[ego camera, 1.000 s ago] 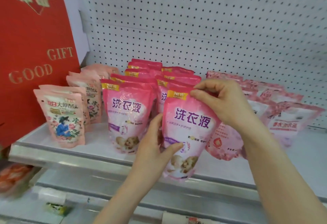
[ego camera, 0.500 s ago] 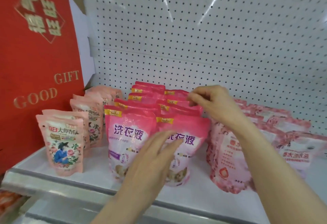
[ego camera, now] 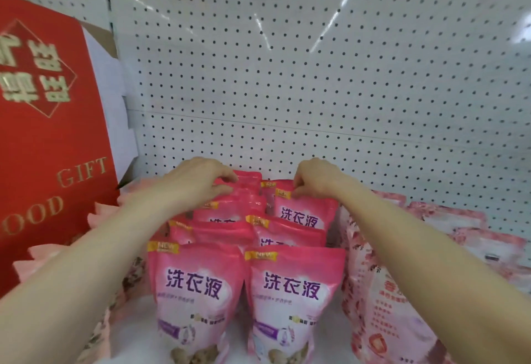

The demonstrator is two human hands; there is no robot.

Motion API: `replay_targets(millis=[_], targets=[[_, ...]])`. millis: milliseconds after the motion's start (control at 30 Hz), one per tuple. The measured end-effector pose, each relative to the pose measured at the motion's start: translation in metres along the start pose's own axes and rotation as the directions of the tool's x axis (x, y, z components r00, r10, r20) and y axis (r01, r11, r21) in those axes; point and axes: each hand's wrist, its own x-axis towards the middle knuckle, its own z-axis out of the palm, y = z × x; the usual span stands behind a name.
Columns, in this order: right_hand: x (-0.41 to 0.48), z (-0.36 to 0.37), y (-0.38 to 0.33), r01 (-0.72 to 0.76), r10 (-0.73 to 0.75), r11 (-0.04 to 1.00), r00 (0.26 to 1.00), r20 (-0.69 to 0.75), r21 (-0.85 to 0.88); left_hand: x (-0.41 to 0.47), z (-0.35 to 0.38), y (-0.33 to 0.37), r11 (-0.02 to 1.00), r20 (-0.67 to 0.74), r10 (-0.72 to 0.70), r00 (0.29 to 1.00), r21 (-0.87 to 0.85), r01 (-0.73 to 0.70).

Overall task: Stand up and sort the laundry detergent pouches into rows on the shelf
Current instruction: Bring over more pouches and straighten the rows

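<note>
Bright pink detergent pouches with purple lettering stand upright in two rows running back on the white shelf [ego camera: 330, 335]. The two front ones, the left front pouch [ego camera: 195, 300] and the right front pouch [ego camera: 293, 303], stand side by side. My left hand [ego camera: 198, 182] reaches over to the back of the left row, its fingers pinching the top of a rear pouch [ego camera: 247, 181]. At the back of the right row my right hand [ego camera: 316, 181] pinches the top edge of another rear pouch [ego camera: 304, 214]. Both forearms cross above the rows.
A tall red gift box [ego camera: 43, 148] stands at the left. Pale pink floral pouches [ego camera: 48, 260] sit beside it, partly hidden by my left arm. Light pink pouches [ego camera: 382, 300] stand and lean at the right. White pegboard [ego camera: 316, 76] closes off the back.
The front right pouch was set down upright and released. Both hands moved back to the rear pouches, and the view came closer and tilted upward.
</note>
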Motion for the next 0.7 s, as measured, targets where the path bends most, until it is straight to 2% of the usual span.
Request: replay_targets(millis=[133,267,333,400,467,533,600,700], targets=[[0.012,0.002,0.005,0.016,-0.02,0.995,0.999,0.047,0.099,0.02,0.015,-0.009,0.999,0.153,0.013,0.988,-0.035,-0.007],[0.013,0.006,0.007,0.037,-0.049,0.987,0.996,0.077,0.157,0.023,0.029,-0.019,0.999,0.234,0.016,0.972,-0.047,-0.006],[0.011,0.003,0.004,0.025,-0.039,0.988,0.995,0.093,0.152,0.025,0.032,-0.021,0.998,0.251,0.018,0.968,-0.057,-0.004],[0.005,-0.008,-0.006,0.046,-0.05,0.993,0.998,0.032,0.109,0.026,0.033,-0.022,0.998,0.247,0.026,0.969,-0.07,-0.008],[-0.01,-0.02,-0.016,0.069,-0.069,0.976,0.998,-0.007,0.207,0.025,0.033,-0.022,0.997,0.234,0.029,0.972,-0.081,-0.01],[-0.033,-0.027,-0.03,0.081,-0.127,0.952,0.982,0.141,0.295,0.024,0.031,-0.023,0.996,0.209,0.035,0.977,-0.088,-0.017],[-0.053,-0.015,-0.038,0.139,-0.181,0.974,0.952,0.246,0.178,0.022,0.029,-0.023,0.994,0.17,0.045,0.984,-0.104,-0.027],[-0.058,-0.004,-0.031,0.129,-0.131,0.991,0.983,0.131,0.028,0.021,0.026,-0.025,0.994,0.1,0.042,0.994,-0.108,-0.031]])
